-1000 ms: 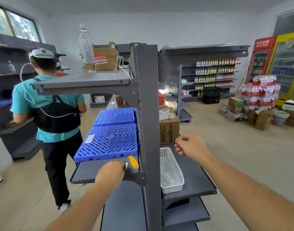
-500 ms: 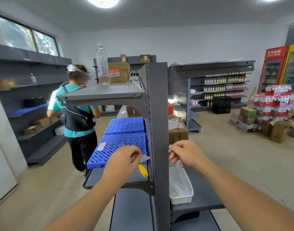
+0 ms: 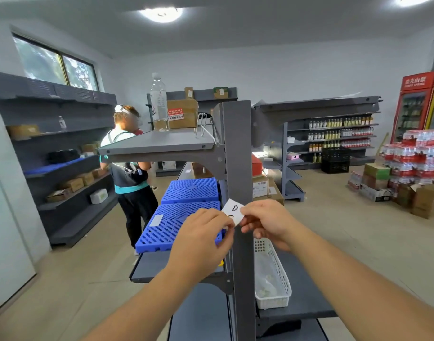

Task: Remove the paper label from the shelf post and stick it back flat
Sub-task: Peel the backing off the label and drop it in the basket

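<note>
Both hands meet in front of the grey shelf post point(image 3: 238, 148). The right hand point(image 3: 267, 223) and left hand point(image 3: 206, 232) each pinch an edge of the white paper label point(image 3: 232, 210), their fingers clamped on it; it sits tilted against the post face, beside the blue plastic pallets point(image 3: 184, 212)

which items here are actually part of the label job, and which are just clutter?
In the job:
paper label, pinched by both hands
shelf post
left hand
right hand

Lying about:
blue plastic pallets
white basket
water bottle
cardboard box on the top shelf
red drinks fridge
other person
</note>
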Demonstrator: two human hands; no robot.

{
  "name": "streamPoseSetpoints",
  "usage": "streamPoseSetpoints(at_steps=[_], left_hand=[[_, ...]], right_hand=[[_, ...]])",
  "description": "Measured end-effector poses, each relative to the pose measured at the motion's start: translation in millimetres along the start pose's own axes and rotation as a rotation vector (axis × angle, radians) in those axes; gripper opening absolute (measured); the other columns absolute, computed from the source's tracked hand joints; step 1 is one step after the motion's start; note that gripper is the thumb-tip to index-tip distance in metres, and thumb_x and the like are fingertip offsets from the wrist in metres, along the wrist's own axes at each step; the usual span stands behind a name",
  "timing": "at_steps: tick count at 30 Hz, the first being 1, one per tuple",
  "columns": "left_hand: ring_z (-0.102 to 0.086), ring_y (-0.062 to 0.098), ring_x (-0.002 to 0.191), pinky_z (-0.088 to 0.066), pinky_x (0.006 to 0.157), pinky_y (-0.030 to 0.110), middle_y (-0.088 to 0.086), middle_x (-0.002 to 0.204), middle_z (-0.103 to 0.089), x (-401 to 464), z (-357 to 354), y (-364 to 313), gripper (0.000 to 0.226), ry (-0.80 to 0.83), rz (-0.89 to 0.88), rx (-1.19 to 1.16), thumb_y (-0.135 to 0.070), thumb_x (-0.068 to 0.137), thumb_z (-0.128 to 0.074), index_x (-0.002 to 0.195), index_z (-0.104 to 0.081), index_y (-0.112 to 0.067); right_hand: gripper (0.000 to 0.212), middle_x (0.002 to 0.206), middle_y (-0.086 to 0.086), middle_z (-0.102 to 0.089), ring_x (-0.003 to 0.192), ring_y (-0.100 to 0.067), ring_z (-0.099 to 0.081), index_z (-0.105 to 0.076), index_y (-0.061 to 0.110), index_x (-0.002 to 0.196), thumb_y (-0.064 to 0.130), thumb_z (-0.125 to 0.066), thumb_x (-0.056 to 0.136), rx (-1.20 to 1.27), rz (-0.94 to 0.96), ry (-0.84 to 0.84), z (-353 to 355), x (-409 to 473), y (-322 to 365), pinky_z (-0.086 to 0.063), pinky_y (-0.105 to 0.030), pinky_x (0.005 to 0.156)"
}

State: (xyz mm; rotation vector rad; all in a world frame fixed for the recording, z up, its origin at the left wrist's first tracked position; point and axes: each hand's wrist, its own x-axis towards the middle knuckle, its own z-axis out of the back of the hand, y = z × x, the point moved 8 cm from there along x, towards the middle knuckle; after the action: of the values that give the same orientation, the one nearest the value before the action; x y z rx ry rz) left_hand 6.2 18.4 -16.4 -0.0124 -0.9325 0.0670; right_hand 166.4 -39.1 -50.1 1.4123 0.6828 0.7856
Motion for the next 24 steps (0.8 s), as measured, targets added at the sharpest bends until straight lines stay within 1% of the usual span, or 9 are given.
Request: streamPoseSetpoints(at_steps=[3, 6, 8, 10, 13, 16, 19, 21, 24], left_hand=[[-0.057, 0.008, 0.094, -0.047, 0.081, 0.024, -0.011, 0.102, -0.064, 2.7, 0.4, 6.1, 0.019, 0.008, 0.160, -0.085, -0.036, 0.093, -0.065, 0.105, -0.070, -0.023], [-0.055, 0.003, 0.103, -0.047, 0.086, 0.021, -0.017, 0.113, -0.056, 5.9, -4.7, 26.0, 0.027, 0.008, 0.486, -0.261, -0.039, 0.095, -0.066, 0.119, -0.061, -0.030], [-0.060, 0.004, 0.101, -0.051, 0.081, 0.024, -0.018, 0.112, -0.062, 7.2, -12.7, 34.9, 0.025, 0.036, 0.656, -0.402, -0.039, 0.094, -0.067, 0.117, -0.061, -0.034], [-0.068, 0.007, 0.095, -0.056, 0.074, 0.027, -0.013, 0.103, -0.073, 6.7, -23.1, 39.7, 0.015, 0.079, 0.774, -0.588, -0.039, 0.095, -0.068, 0.108, -0.068, -0.032], [-0.074, 0.015, 0.087, -0.052, 0.063, 0.028, -0.006, 0.089, -0.079, 3.2, -30.5, 41.5, 0.012, 0.095, 0.844, -0.716, -0.037, 0.095, -0.069, 0.098, -0.076, -0.027], [-0.074, 0.017, 0.086, -0.050, 0.061, 0.026, -0.005, 0.086, -0.080, 0.4, -34.2, 43.7, 0.014, 0.069, 0.876, -0.764, -0.036, 0.096, -0.069, 0.095, -0.078, -0.026], [-0.075, 0.019, 0.087, -0.054, 0.065, 0.032, -0.004, 0.085, -0.080, -0.5, -37.7, 43.6, 0.014, 0.077, 0.892, -0.784, -0.035, 0.095, -0.069, 0.092, -0.079, -0.025], [-0.076, 0.020, 0.088, -0.060, 0.073, 0.038, -0.004, 0.085, -0.081, 0.7, -39.3, 42.2, 0.015, 0.085, 0.887, -0.793, -0.034, 0.095, -0.070, 0.092, -0.080, -0.024], [-0.075, 0.018, 0.088, -0.060, 0.077, 0.038, -0.005, 0.086, -0.080, 2.6, -40.1, 39.7, 0.014, 0.093, 0.874, -0.782, -0.033, 0.095, -0.069, 0.092, -0.079, -0.024]], right_hand=[[0.018, 0.075, -0.007, -0.077, 0.062, -0.014, -0.071, -0.076, 0.005, 0.094, 0.013, -0.063, 0.103, -0.079, 0.083, -0.008, 4.4, -1.8, 10.8, -0.042, -0.021, 0.042], [0.016, 0.076, -0.006, -0.078, 0.066, -0.014, -0.073, -0.077, 0.008, 0.093, 0.015, -0.066, 0.101, -0.164, 0.158, -0.007, 5.2, -5.8, 18.9, -0.043, -0.021, 0.042], [0.015, 0.077, -0.006, -0.079, 0.069, -0.014, -0.074, -0.078, 0.008, 0.097, 0.017, -0.067, 0.101, -0.211, 0.193, 0.006, 3.9, -8.6, 22.8, -0.044, -0.022, 0.044], [0.014, 0.079, -0.008, -0.080, 0.071, -0.014, -0.074, -0.079, 0.010, 0.097, 0.018, -0.068, 0.100, -0.243, 0.222, 0.024, 2.2, -11.5, 26.3, -0.045, -0.023, 0.046], [0.013, 0.084, -0.012, -0.081, 0.072, -0.014, -0.075, -0.078, 0.009, 0.098, 0.015, -0.067, 0.100, -0.267, 0.240, 0.046, 3.7, -14.4, 28.4, -0.047, -0.023, 0.048], [0.015, 0.077, -0.005, -0.079, 0.069, -0.013, -0.073, -0.076, 0.003, 0.098, 0.004, -0.061, 0.099, -0.257, 0.233, 0.000, 14.1, -15.1, 28.3, -0.045, -0.022, 0.047], [0.014, 0.073, -0.002, -0.076, 0.067, -0.012, -0.070, -0.076, 0.004, 0.096, 0.005, -0.062, 0.098, -0.263, 0.233, -0.041, 22.9, -15.4, 29.3, -0.044, -0.022, 0.046], [0.013, 0.074, -0.002, -0.077, 0.066, -0.012, -0.069, -0.077, 0.008, 0.096, 0.009, -0.064, 0.099, -0.270, 0.234, -0.046, 24.9, -14.8, 29.8, -0.045, -0.022, 0.047], [0.013, 0.075, -0.001, -0.078, 0.066, -0.011, -0.068, -0.078, 0.011, 0.095, 0.012, -0.066, 0.099, -0.278, 0.237, -0.048, 25.9, -14.3, 30.4, -0.046, -0.022, 0.049]])
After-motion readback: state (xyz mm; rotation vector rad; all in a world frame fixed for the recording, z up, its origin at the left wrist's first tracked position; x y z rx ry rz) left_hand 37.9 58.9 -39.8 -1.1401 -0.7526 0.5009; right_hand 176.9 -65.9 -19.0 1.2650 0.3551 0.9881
